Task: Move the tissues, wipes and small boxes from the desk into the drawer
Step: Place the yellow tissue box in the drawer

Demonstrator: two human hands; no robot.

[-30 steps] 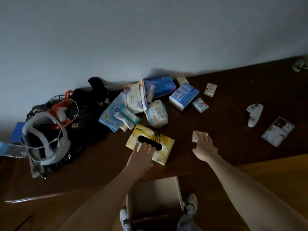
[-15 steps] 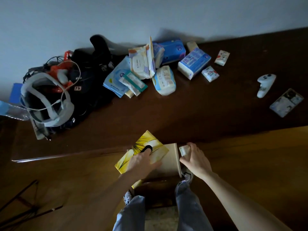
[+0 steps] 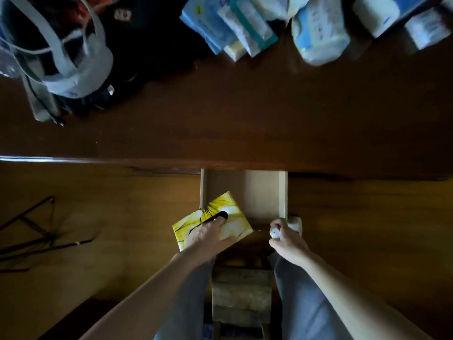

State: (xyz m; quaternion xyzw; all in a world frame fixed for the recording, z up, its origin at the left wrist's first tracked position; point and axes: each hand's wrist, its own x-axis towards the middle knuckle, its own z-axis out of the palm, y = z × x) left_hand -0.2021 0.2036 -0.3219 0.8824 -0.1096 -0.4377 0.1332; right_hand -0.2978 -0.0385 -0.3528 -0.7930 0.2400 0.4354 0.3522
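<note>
left hand: gripping yellow tissue box, could snag the drawer wall
right hand: pinching small white packet, might drop outside

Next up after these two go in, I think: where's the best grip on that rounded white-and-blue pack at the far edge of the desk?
Probably across its two long sides, near the middle, coming down from above. The white-and-blue pack lies flat on the desk with its top face up and its near end bare. Other packs crowd its left and right, so a side approach looks cramped. It looks soft, so grip lightly.
</note>
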